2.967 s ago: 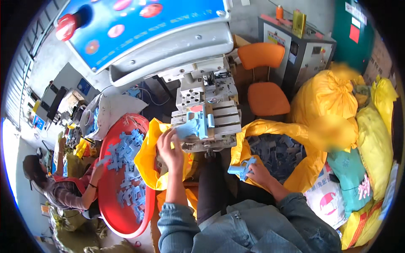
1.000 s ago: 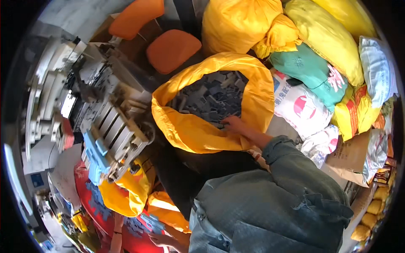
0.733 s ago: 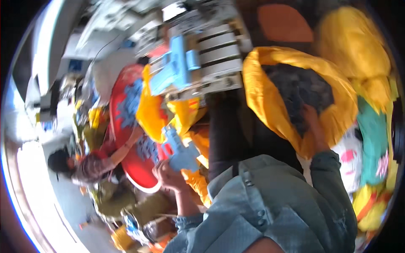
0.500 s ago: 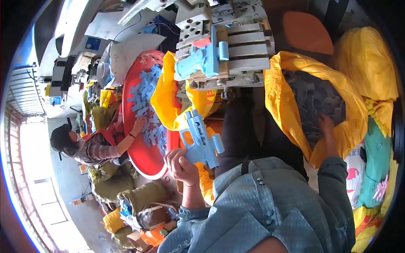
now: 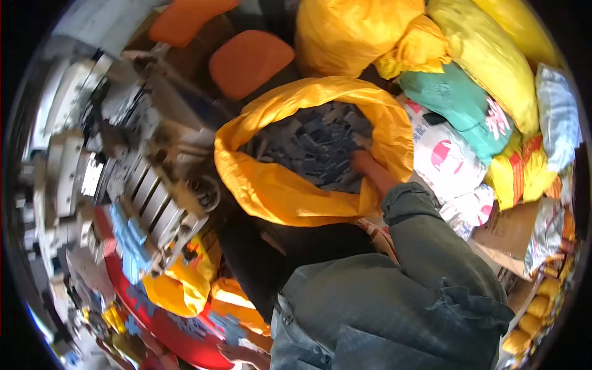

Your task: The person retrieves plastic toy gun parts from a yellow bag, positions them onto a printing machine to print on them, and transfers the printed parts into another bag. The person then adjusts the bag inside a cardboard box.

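A big yellow sack (image 5: 290,197) stands open in front of me, filled with several dark grey-blue plastic parts (image 5: 314,145). My right hand (image 5: 365,163) reaches down into it from the right, in a grey denim sleeve, with its fingers buried among the parts. My left hand (image 5: 237,353) shows only partly at the bottom edge, next to a red basin (image 5: 185,342) holding light blue parts. What it holds is hidden.
A grey machine with metal slats (image 5: 151,203) stands at left, blue parts (image 5: 126,243) on it and a small yellow bag (image 5: 179,280) below. An orange chair (image 5: 250,58) is behind the sack. Yellow (image 5: 487,55), teal (image 5: 462,102) and white sacks (image 5: 444,157) pile up at right.
My view has swung from the machine and red basin to the yellow sack. My left hand, which held a blue part up half a second ago, has dropped to the bottom edge. My right hand stays in the sack.
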The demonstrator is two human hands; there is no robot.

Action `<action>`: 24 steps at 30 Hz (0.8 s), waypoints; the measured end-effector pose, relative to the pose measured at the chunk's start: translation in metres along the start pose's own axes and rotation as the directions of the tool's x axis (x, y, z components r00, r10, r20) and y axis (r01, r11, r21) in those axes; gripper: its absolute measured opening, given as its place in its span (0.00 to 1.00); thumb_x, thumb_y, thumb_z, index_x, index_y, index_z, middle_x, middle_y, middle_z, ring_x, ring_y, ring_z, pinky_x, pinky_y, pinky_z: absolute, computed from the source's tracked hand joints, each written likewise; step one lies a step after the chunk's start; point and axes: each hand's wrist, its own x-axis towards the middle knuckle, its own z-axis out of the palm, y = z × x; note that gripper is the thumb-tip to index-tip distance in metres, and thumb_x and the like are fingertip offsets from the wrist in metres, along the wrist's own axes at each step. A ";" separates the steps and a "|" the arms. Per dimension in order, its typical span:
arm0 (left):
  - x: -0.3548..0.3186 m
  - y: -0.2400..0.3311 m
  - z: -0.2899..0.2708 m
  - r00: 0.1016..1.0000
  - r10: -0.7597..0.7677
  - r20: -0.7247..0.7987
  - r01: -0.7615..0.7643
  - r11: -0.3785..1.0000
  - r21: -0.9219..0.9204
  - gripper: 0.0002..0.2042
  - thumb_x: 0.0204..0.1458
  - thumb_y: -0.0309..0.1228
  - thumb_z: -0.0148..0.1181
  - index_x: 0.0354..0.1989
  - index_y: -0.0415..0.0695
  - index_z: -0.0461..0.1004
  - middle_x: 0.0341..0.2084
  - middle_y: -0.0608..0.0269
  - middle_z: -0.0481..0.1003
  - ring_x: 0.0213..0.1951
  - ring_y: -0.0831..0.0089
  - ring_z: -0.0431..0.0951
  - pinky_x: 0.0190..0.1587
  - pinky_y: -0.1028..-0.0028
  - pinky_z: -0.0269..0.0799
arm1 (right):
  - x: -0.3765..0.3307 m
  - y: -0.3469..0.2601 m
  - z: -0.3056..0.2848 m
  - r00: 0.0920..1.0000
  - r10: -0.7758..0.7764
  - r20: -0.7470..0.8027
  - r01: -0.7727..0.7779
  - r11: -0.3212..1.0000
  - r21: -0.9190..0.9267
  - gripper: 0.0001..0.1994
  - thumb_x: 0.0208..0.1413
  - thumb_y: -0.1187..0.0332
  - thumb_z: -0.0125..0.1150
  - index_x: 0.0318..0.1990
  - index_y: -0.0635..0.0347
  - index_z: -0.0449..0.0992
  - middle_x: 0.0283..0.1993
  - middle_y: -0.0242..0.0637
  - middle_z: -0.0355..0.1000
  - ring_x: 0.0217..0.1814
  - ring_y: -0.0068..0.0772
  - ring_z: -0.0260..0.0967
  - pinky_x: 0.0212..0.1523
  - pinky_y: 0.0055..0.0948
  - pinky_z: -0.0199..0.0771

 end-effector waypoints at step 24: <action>0.040 0.014 0.034 0.975 0.066 0.211 -0.083 0.994 0.071 0.10 0.51 0.28 0.48 0.29 0.38 0.76 0.26 0.55 0.76 0.30 0.63 0.75 0.34 0.68 0.73 | 0.006 -0.041 -0.099 0.984 -0.027 -0.176 0.042 0.996 0.084 0.12 0.53 0.67 0.45 0.43 0.51 0.73 0.37 0.49 0.69 0.39 0.53 0.70 0.40 0.46 0.70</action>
